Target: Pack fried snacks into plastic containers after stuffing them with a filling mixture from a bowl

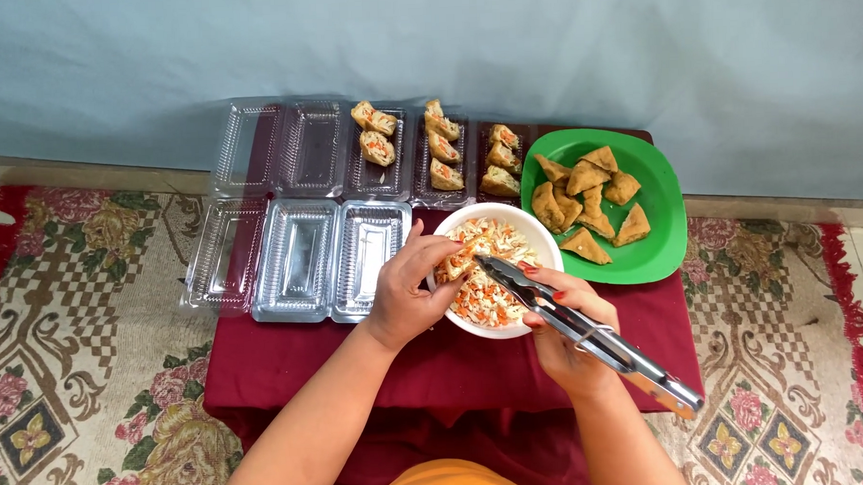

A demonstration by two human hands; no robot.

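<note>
Tofu pocket [454, 263] sits pinched in my left hand [407, 296] over the white bowl [536, 231] of shredded filling; my right hand [567, 335] clamps steel tongs [588, 333], tips pressed together at it.

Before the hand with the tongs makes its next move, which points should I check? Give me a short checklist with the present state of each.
1. Left hand holds the fried pocket over the white bowl: ok.
2. Right hand grips the metal tongs, tips at the pocket: ok.
3. Tongs carry filling: cannot tell.
4. Filling left in the bowl: ok.
5. Unfilled pockets waiting on the green plate: ok.
6. Open clear containers free for finished pieces: ok, several hold nothing.
</note>
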